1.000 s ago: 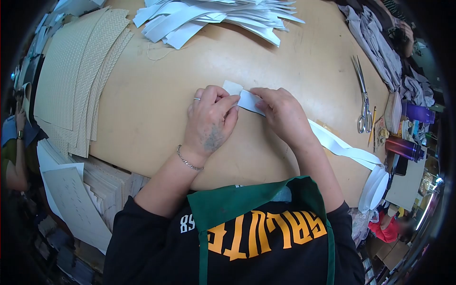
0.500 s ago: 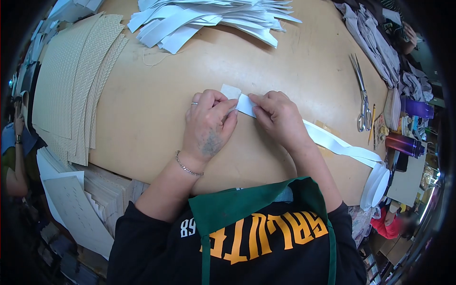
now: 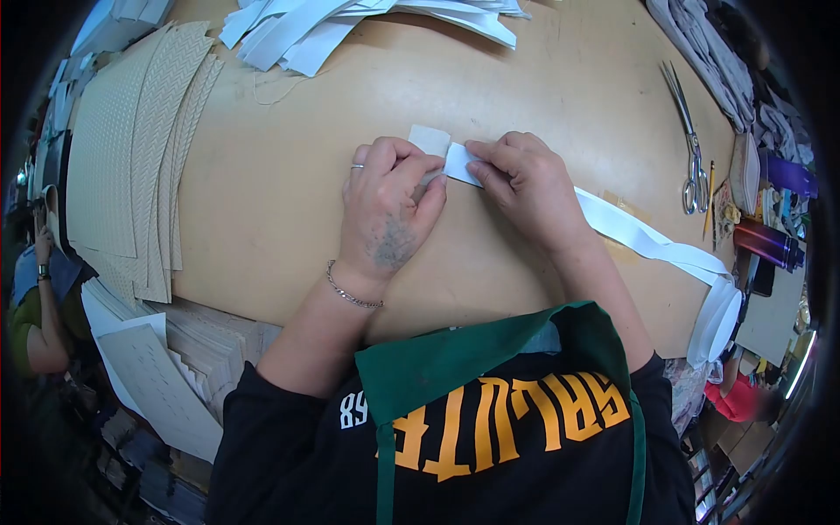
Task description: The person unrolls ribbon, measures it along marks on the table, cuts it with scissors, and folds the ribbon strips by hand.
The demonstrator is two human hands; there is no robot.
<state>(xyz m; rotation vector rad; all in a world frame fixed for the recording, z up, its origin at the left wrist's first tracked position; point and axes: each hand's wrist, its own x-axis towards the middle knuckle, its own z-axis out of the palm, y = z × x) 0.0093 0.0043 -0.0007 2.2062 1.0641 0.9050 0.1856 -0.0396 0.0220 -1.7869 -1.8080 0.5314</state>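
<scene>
My left hand (image 3: 389, 206) pinches a small pale-grey rectangular piece (image 3: 430, 138) that looks like card or fabric, its upper part sticking out beyond the fingers. Close on its right, my right hand (image 3: 529, 188) grips the end of a flat white band (image 3: 460, 164) between thumb and fingers. The band's short end lies against or just beside the grey piece; whether they overlap is hidden by my left fingers. From under my right wrist, the band trails to a white roll (image 3: 716, 322) at the table's right edge.
White strips (image 3: 302, 35) lie heaped at the far side of the table (image 3: 289, 192). Textured cream sheets (image 3: 109, 166) are stacked at left. Scissors (image 3: 691, 149), a pencil (image 3: 710, 201) and a purple-red bottle (image 3: 768, 243) are at right. Another person's arm (image 3: 48, 306) shows at far left.
The head view has shifted a little, so the strip heap sits higher and the scissors further right. Both hands keep their holds, with the white band's end still beside the grey piece.
</scene>
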